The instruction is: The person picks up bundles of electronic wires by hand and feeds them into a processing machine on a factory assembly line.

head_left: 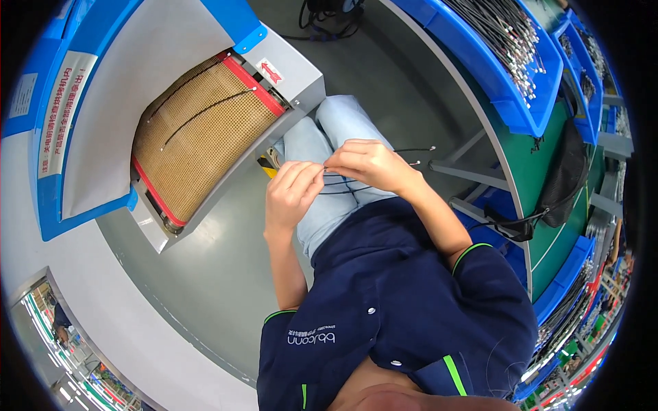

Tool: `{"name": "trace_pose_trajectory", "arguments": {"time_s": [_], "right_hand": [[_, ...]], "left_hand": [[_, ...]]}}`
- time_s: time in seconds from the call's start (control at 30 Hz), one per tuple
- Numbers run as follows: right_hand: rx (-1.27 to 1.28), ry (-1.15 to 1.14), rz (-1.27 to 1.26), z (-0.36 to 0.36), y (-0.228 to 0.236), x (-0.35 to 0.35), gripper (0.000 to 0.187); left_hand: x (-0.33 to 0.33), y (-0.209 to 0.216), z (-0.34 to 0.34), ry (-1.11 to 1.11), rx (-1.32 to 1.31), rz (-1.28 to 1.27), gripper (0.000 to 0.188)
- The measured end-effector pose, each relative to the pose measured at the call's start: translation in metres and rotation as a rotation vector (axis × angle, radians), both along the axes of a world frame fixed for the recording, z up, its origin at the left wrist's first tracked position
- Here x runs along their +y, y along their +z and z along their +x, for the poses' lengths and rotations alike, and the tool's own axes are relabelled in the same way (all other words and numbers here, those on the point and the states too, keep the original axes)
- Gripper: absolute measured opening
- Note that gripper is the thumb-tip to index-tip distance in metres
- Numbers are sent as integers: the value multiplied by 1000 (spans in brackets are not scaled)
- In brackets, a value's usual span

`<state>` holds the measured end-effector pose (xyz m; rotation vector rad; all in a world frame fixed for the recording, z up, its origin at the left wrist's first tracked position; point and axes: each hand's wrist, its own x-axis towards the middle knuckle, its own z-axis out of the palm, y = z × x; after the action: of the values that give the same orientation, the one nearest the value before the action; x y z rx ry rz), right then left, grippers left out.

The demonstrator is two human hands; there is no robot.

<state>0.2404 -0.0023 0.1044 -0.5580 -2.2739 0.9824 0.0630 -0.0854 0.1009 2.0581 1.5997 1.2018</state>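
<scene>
Hands: left hand (293, 190) and right hand (369, 163) meet above the lap, fingers curled shut, pinching thin black cables (404, 156).
Arms: both forearms bare, elbows bent; the right comes in from 4 o'clock, the left from 6 o'clock.
Cables: ends with small metal tips stick out at 3 o'clock of the right hand.
Conveyor: tan mesh belt (199, 137) at 10 o'clock, carrying two cables.
Bin: blue bin (480, 61) of cables at 1 o'clock on the green counter (548, 171).

A grey floor (205, 274) is seen beneath a mesh conveyor belt (199, 130) (framed in blue), and blue bins (493, 75) are ranged along a green desk (541, 171).
</scene>
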Motion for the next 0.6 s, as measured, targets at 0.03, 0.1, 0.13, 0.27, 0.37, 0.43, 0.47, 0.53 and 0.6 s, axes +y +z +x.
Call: {"name": "trace_pose_trajectory", "arguments": {"time_s": [0.03, 0.1, 0.13, 0.27, 0.37, 0.43, 0.47, 0.53, 0.6], "right_hand": [[-7, 0, -13, 1, 1, 1, 13], [-13, 1, -28, 4, 2, 4, 12], [-19, -17, -46, 8, 4, 7, 12], [-9, -20, -65, 13, 0, 13, 11], [-6, -11, -102, 16, -1, 14, 10], [-16, -14, -125, 18, -2, 16, 10], [-15, -1, -138, 19, -2, 17, 11], [-15, 10, -150, 24, -3, 19, 12], [-14, -18, -105, 34, -5, 24, 14]], "left_hand": [[0, 1, 0, 18, -15, -24, 20], [1, -2, -4, 51, -5, -18, 19], [1, -3, -5, 81, 1, -11, 19], [6, -9, 1, 48, -23, 5, 19], [8, -11, 2, 51, -30, 30, 18], [11, -9, 2, 26, 16, 21, 18], [12, -8, 2, 23, 16, 21, 18], [12, -6, 2, 36, 53, -7, 18], [9, -10, -2, 70, 62, 1, 17]]}}
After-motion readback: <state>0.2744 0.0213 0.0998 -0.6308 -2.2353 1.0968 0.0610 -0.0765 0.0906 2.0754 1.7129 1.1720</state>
